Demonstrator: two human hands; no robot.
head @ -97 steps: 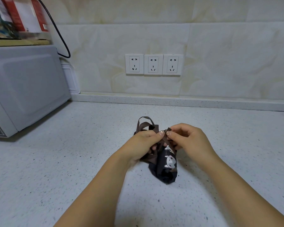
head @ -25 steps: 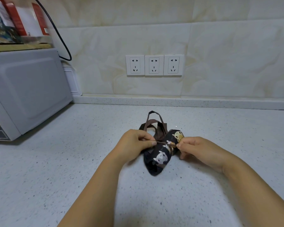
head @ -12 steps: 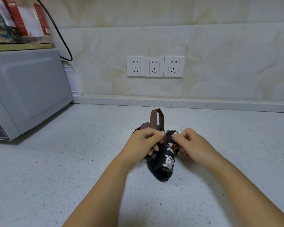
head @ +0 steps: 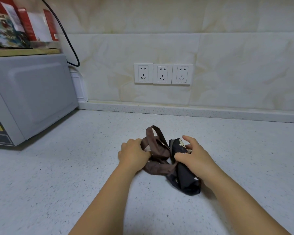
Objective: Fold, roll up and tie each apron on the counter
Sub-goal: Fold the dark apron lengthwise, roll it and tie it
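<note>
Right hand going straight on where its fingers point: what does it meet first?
The right hand rests on the rolled apron; beyond it, probably the brown strap loop, depth unclear.

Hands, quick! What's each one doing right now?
Left hand: closed, gripping the brown straps.
Right hand: open, fingers spread, resting on the rolled apron.

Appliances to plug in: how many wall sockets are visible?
3, in a row on the wall above the counter: left socket, middle socket, right socket. The microwave may hide others.
</note>
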